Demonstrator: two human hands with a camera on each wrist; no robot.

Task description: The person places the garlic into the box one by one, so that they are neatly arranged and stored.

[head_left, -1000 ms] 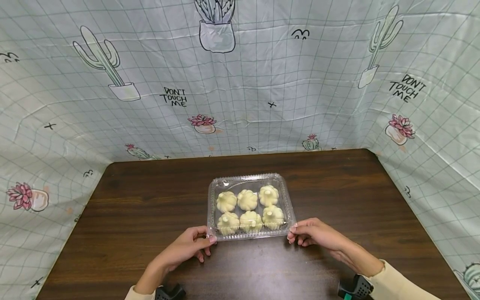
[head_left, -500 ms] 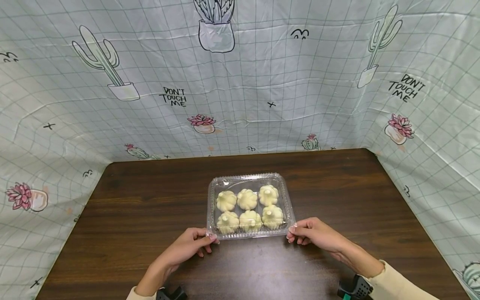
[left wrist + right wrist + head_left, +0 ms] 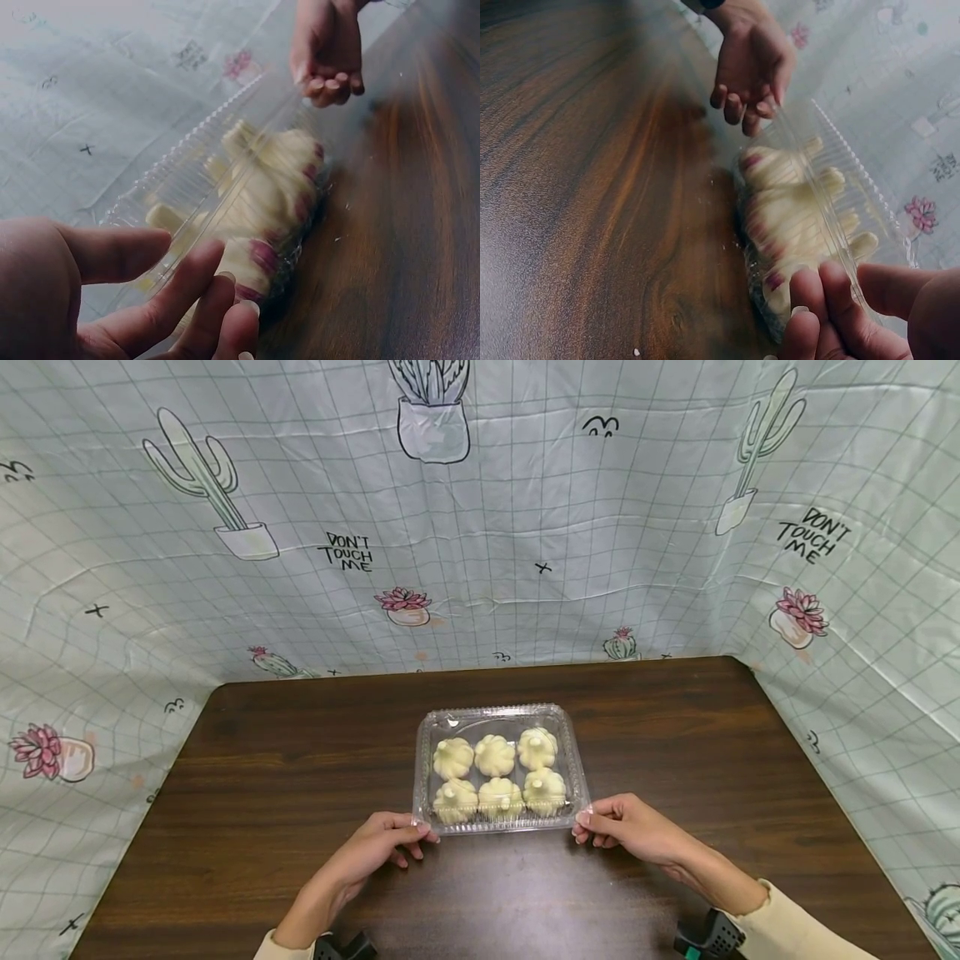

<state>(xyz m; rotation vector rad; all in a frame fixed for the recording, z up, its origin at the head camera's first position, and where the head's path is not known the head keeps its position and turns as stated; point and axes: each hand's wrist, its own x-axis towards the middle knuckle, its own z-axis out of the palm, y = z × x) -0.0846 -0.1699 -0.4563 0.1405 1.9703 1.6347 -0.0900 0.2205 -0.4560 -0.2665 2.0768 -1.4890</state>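
Observation:
A clear plastic clamshell container [image 3: 491, 715] lies on the dark wooden table, its lid down. Inside it sit several cream-coloured pieces shaped like garlic bulbs [image 3: 495, 756], in two rows. Purple patches show low on these pieces in both wrist views. My left hand [image 3: 367, 853] pinches the front left corner of the container's rim between thumb and fingers. At the front right corner, my right hand [image 3: 637, 832] pinches the same rim. Up close in the left wrist view, the left thumb and fingers [image 3: 202, 270] lie on either side of the clear plastic edge.
The wooden table [image 3: 300, 752] reaches back to a pale grid-patterned cloth [image 3: 480, 518], printed with cacti and words, which hangs behind and along both sides. A black device [image 3: 712, 933] is worn on the right wrist, and another [image 3: 345, 946] on the left.
In the head view, the container's front edge has shifted slightly upward, and the left fingertips with it. Both hands keep their pinch on the corners.

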